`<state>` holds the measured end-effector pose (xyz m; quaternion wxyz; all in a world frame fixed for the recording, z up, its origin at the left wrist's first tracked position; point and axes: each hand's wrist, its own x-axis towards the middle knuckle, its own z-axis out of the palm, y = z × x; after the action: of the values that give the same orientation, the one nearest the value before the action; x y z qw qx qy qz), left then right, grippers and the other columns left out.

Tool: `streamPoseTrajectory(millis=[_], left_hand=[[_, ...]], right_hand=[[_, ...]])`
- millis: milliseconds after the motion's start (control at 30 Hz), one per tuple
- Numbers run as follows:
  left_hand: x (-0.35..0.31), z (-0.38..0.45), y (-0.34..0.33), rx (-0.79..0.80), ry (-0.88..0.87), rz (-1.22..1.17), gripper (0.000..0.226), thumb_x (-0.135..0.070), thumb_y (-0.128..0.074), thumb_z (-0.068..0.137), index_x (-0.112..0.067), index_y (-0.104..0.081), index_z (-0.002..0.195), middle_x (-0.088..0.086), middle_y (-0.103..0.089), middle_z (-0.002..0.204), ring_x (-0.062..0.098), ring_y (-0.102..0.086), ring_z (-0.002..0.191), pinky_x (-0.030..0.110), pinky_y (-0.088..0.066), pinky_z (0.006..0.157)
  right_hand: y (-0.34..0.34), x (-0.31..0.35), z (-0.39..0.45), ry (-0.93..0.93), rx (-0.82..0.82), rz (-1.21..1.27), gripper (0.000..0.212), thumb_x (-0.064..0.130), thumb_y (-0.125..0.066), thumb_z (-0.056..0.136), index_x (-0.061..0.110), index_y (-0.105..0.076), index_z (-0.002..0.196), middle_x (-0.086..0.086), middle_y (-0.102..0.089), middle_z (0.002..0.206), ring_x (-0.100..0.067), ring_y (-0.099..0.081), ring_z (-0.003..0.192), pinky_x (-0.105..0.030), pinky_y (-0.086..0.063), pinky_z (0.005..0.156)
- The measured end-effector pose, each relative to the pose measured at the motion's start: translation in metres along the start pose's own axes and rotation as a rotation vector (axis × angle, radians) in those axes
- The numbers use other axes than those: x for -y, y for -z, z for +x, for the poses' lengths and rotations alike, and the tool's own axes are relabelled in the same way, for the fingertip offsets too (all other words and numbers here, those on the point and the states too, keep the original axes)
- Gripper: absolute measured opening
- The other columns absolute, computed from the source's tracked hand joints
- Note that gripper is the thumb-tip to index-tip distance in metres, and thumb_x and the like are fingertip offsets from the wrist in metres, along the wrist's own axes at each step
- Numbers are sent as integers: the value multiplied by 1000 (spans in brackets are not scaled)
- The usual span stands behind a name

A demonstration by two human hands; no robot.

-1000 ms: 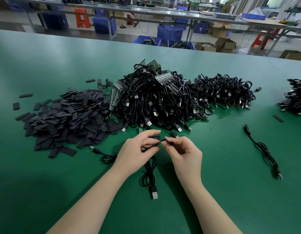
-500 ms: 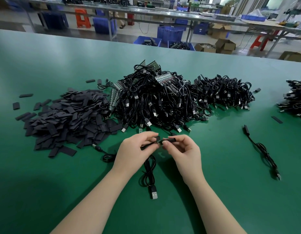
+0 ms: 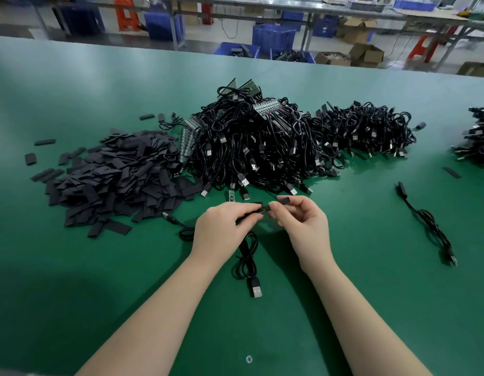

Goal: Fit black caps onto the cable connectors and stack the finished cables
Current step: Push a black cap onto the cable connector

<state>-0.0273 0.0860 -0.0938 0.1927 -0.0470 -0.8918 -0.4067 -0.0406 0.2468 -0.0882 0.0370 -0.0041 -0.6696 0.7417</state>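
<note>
The left hand (image 3: pixel 224 226) is pinching the connector end of a black cable (image 3: pixel 247 260) between thumb and fingers, while the right hand (image 3: pixel 303 226) is meeting it fingertip to fingertip, curling its fingers round a black cap (image 3: pixel 284 200) that is poking up just above its index finger. Whether the cap is already sitting on the connector is too small to tell. The cable is hanging down from the left hand's grip and looping on the green table (image 3: pixel 72 280) just below and between both wrists, ending in a USB plug (image 3: pixel 256 289) lying flat. Just beyond the fingertips a large tangle of cables (image 3: pixel 251 147) is lying; a heap of loose caps (image 3: pixel 113 175) is spreading beyond and to the outer side of the left hand. Well out past the right hand a single cable (image 3: pixel 425 221) is lying alone.
</note>
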Motion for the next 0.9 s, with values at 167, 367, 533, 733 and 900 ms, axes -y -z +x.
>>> streamPoseTrajectory(millis=[167,367,533,733,900], left_hand=[[3,0,-3,-37,-17,-48,20,-27,-71,87,-29,-75,107,-14,-73,98,1,-65,92,28,-55,80],[3,1,-5,-13,2,-61,17,-30,-72,86,-32,-76,102,-19,-72,97,-2,-65,90,24,-55,80],[1,-1,-3,-25,-42,-63,16,-25,-71,87,-30,-77,101,-16,-73,96,-2,-64,91,17,-51,78],[0,-2,-2,-23,-68,-79,17,-22,-72,87,-24,-78,103,-11,-74,96,1,-65,91,17,-50,80],[-2,-4,-3,-35,-74,-116,20,-17,-74,85,-22,-77,104,-9,-74,96,0,-64,93,12,-49,81]], right_hand=[[-15,-1,2,-22,-6,36,10,19,-79,83,22,-70,87,-1,-76,84,-13,-73,83,-18,-54,68],[-7,-6,-1,-5,-28,101,14,15,-80,82,23,-70,88,-2,-76,82,-16,-73,82,-20,-55,72],[-8,-7,-2,23,12,33,19,16,-83,79,30,-72,83,2,-72,75,-12,-69,75,-19,-54,72],[-6,-5,-4,15,21,41,18,15,-83,79,23,-70,88,1,-73,75,-11,-69,74,-18,-53,72],[-6,-5,-5,30,31,18,17,12,-82,80,18,-69,89,3,-72,72,-9,-69,73,-16,-52,70]])
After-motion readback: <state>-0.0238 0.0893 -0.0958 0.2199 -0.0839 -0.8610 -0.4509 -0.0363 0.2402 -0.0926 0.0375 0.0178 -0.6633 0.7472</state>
